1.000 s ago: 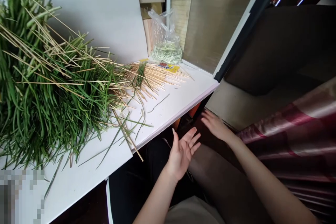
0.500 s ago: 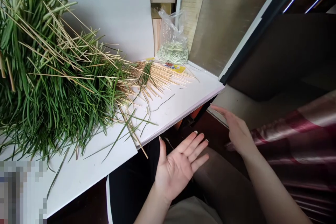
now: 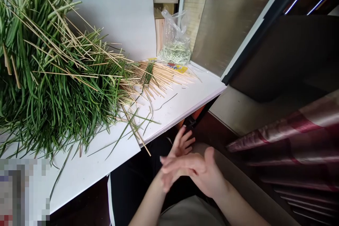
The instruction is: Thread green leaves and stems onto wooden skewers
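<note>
My two hands meet above my lap, in front of the table edge. My left hand (image 3: 182, 144) has its fingers spread and holds nothing. Across its wrist lies my right hand (image 3: 202, 173), fingers stretched out and thumb raised, also holding nothing. Whether the right fingers press on the left wrist or only pass in front of it I cannot tell. On the table (image 3: 111, 148) to the left is a big heap of garlic chives (image 3: 69, 99), with thin wooden skewers (image 3: 156, 77) sticking out to the right and lying over the top.
A clear plastic bag (image 3: 174, 51) with pale green shreds stands at the back of the table. Behind the heap leans a white board (image 3: 111, 17). A framed glass panel (image 3: 225, 21) stands at the back right. A shiny maroon curtain (image 3: 296, 144) hangs at the right.
My right hand has swung left and down, from out at the right to across my left wrist. My left hand has turned from palm up and moved slightly.
</note>
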Action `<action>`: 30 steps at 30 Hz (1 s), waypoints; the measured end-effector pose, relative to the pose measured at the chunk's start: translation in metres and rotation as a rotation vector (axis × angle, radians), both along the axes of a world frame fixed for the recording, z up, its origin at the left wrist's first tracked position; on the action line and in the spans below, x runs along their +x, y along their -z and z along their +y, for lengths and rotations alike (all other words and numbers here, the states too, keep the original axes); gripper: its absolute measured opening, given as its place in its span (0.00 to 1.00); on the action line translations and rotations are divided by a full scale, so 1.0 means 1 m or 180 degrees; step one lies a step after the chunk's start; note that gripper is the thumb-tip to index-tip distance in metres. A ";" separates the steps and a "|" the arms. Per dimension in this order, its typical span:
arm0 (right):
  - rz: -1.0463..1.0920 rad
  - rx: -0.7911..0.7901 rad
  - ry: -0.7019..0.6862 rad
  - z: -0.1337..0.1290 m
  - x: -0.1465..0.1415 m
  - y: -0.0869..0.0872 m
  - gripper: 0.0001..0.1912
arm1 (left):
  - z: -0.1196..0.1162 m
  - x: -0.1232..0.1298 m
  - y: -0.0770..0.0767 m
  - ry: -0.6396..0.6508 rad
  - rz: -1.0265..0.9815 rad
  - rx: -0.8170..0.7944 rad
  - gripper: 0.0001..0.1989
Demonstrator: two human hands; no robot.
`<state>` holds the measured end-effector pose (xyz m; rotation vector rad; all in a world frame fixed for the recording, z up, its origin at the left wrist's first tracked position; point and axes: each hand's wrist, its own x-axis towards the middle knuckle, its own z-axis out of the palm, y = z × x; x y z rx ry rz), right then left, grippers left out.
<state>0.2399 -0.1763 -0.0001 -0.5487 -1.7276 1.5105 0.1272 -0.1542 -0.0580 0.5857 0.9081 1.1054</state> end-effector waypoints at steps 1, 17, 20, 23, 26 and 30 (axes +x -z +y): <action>0.0229 -0.0322 -0.0382 -0.001 0.008 -0.008 0.61 | 0.001 -0.010 0.004 0.0303 -0.0058 0.0116 0.31; 0.0931 0.0213 0.2284 0.016 0.090 -0.004 0.30 | -0.032 -0.031 0.019 0.0919 -0.2080 0.0995 0.30; 0.0638 0.0313 0.2164 0.017 0.085 0.000 0.29 | -0.030 -0.028 0.020 0.0213 -0.1854 0.0738 0.10; 0.0457 0.0296 0.2254 0.020 0.087 0.006 0.24 | -0.030 -0.032 0.008 -0.0163 -0.1321 0.0528 0.16; 0.0341 0.0324 0.2391 0.026 0.091 0.013 0.21 | -0.031 -0.042 -0.007 -0.0247 -0.0614 0.0401 0.16; -0.0030 0.0330 0.2450 0.044 0.094 0.016 0.19 | -0.040 -0.063 -0.015 -0.0404 0.0211 0.0458 0.17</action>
